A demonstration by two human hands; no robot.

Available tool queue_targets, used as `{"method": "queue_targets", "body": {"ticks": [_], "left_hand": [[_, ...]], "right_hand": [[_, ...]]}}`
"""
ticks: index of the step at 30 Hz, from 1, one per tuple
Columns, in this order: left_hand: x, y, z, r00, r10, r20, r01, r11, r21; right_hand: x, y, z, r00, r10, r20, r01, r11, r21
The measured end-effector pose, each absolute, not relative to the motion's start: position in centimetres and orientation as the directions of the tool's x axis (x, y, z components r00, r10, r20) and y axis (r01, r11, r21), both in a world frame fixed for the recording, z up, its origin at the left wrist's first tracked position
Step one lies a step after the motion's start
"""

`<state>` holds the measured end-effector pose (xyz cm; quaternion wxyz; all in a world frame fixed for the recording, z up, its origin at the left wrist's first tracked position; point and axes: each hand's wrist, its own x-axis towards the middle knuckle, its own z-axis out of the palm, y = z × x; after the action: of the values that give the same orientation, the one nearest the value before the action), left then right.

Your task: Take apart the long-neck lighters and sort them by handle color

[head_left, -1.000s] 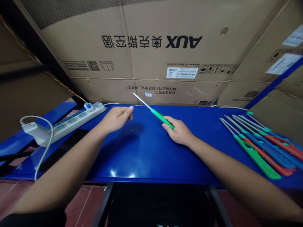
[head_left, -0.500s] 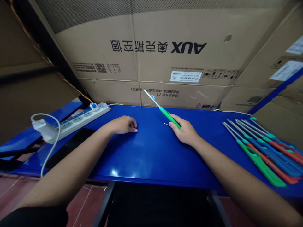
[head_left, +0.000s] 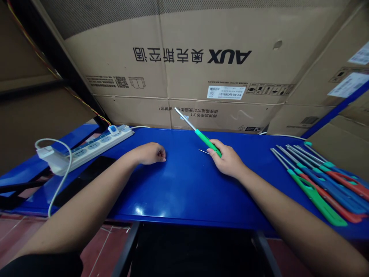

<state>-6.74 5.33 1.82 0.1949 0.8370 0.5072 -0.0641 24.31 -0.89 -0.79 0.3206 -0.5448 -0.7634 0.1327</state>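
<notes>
Holding, head view: our right hand (head_left: 227, 158) grips a green lighter (head_left: 205, 141), tilted above the blue table (head_left: 178, 188) | our left hand (head_left: 151, 153) curled, contents we cannot tell | one lighter seemingly underway, other lighters (head_left: 328, 187) lying untouched at right

– Colours of the lighter (head_left: 201, 137) in the right hand (head_left: 229, 159)?
– Handle (head_left: 208, 143): green. Rod (head_left: 185, 119): silver.
– Table (head_left: 173, 188) beneath this hand?
– Uniform blue.
– Lighters (head_left: 325, 187) to the right of this hand?
– Green, red and blue.
</notes>
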Motion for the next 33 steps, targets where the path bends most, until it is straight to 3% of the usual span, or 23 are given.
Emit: {"method": "queue_targets", "body": {"ticks": [6, 11, 17, 24, 29, 33], "left_hand": [[-6.8, 5.1, 2.0, 0.511, 0.799, -0.318, 0.858, -0.452, 0.244], [-6.6, 4.6, 2.3, 0.539, 0.773, -0.334, 0.840, -0.461, 0.287], [-5.4, 3.0, 2.7, 0.668, 0.678, -0.307, 0.727, -0.507, 0.462], [-3.4, -0.3, 3.3, 0.818, 0.477, -0.321, 0.554, -0.506, 0.661], [-1.3, -2.9, 3.7, 0.920, 0.310, -0.240, 0.379, -0.550, 0.744], [1.6, -4.3, 3.5, 0.970, 0.245, -0.015, 0.181, -0.672, 0.719]], "right_hand": [[24.2, -1.0, -0.6, -0.177, 0.875, 0.451, 0.656, 0.446, -0.609], [24.4, -1.3, -0.4, -0.224, 0.911, 0.345, 0.721, 0.393, -0.570], [24.7, -1.4, 0.1, -0.179, 0.901, 0.396, 0.687, 0.403, -0.604], [27.2, -4.9, 1.0, -0.227, 0.870, 0.437, 0.766, 0.437, -0.472], [29.9, -8.4, -1.1, -0.203, 0.903, 0.378, 0.840, 0.359, -0.407], [30.5, -8.5, -2.0, -0.173, 0.917, 0.359, 0.839, 0.328, -0.434]]}}
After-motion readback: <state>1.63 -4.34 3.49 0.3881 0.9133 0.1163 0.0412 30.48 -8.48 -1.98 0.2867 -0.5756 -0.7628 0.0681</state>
